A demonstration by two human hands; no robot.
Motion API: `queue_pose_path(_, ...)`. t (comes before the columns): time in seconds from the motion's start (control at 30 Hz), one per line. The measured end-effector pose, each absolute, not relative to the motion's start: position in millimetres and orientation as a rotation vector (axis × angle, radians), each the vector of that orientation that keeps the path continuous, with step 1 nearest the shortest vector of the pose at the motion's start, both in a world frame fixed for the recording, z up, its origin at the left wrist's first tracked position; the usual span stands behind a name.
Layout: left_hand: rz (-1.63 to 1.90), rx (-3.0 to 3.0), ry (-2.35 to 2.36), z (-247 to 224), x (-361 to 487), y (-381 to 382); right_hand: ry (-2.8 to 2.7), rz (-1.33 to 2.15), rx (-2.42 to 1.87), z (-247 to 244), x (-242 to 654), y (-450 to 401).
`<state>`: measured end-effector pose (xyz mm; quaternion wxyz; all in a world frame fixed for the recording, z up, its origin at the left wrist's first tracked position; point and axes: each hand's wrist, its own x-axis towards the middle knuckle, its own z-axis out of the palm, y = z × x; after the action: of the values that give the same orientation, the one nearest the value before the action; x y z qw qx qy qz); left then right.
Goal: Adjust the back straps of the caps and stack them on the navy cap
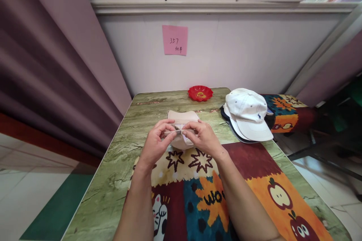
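Observation:
A pale beige cap (183,116) lies in front of me at the edge of the patterned cloth, its brim pointing away. My left hand (158,139) pinches one side of the cap's thin back strap (179,131), which has a small buckle-like piece in its middle. On the other side, the fingers of my right hand (206,137) are closed on the same strap. Both hands meet near the strap's middle and cover part of the cap's crown.
White caps (247,107) are stacked over a dark one on the table's right. A red scalloped dish (200,93) sits near the wall. The colourful cloth (195,196) covers the near part of the wooden-patterned table (113,180). A pink note (175,40) is stuck on the wall.

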<state>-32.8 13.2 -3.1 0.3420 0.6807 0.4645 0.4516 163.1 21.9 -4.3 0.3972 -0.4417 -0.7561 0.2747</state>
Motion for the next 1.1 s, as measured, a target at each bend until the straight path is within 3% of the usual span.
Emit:
queue_pose_path(0.83, 1.146, 1.408, 1.157, -16, -60, 20, -1.987, 0.791, -1.144, -12, 196, 36)
queue_pose_path(1.1, 0.995, 1.421, 1.153, -16, -56, 20, -1.913, 0.76, -1.114, -16, 189, 37)
